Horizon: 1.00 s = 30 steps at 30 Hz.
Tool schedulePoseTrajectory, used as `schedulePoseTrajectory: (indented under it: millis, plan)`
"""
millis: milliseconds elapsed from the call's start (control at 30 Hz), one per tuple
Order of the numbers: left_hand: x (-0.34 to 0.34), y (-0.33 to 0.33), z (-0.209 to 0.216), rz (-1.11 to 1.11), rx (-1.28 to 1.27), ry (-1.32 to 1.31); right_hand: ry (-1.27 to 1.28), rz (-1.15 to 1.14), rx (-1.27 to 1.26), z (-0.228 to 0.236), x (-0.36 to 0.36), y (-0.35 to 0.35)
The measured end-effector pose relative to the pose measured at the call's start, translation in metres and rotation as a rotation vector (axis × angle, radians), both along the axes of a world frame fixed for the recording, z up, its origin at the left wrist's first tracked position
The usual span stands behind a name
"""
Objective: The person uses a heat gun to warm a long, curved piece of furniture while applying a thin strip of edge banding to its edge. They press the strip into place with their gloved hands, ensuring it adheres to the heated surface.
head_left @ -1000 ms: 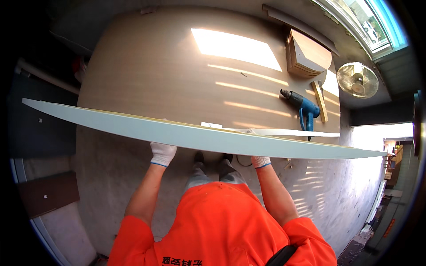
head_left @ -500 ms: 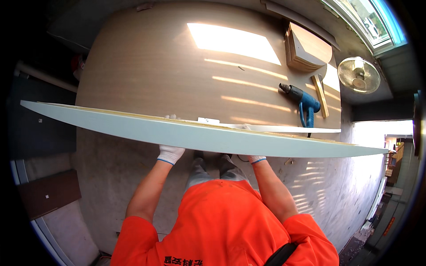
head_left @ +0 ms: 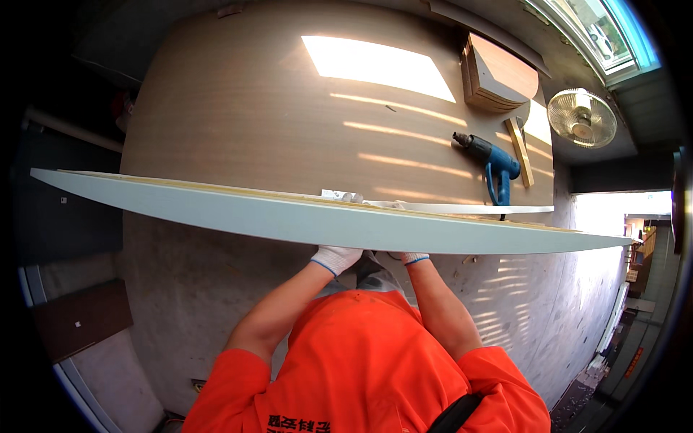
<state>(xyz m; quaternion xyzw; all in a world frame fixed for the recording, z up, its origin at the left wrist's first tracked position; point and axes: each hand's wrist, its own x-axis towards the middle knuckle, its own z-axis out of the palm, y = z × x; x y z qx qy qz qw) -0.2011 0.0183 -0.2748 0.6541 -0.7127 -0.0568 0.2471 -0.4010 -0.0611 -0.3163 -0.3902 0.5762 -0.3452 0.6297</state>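
Evidently clasped pale panel [head_left: 216,213] near mid-length, presumably for balance, with left hand [head_left: 338,257] and right hand [head_left: 414,257] at six o'clock, clamping fingers [head_left: 348,197] over its far edge.

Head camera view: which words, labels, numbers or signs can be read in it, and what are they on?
Orange shirt: dark lettering, partly cut off by the lower edge; I won't copy it.
White piece just beyond the board: any marks are too small to read.
Red strip at far right: too small and blurred to read.
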Motion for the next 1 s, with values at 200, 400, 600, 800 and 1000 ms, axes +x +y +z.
schedulePoseTrajectory:
  millis: [200,400,600,800,1000]
  plan:
    - [-0.007,-0.004,-0.006,0.012,0.085,0.041,0.021,0.009,-0.039,0.005,0.004,0.005]
    - [0.017,-0.002,0.01,0.045,0.18,0.033,0.046,0.02,-0.075,0.007,0.006,0.008]
    - [0.066,0.008,-0.009,0.069,0.036,-0.045,0.087,0.049,-0.129,0.015,0.005,0.008]
    - [0.142,0.04,-0.014,0.253,0.094,-0.253,0.189,0.152,-0.194,0.022,0.007,0.01]
    - [0.174,0.038,0.038,0.434,0.36,-0.25,0.801,0.464,-0.532,0.009,-0.011,0.004]
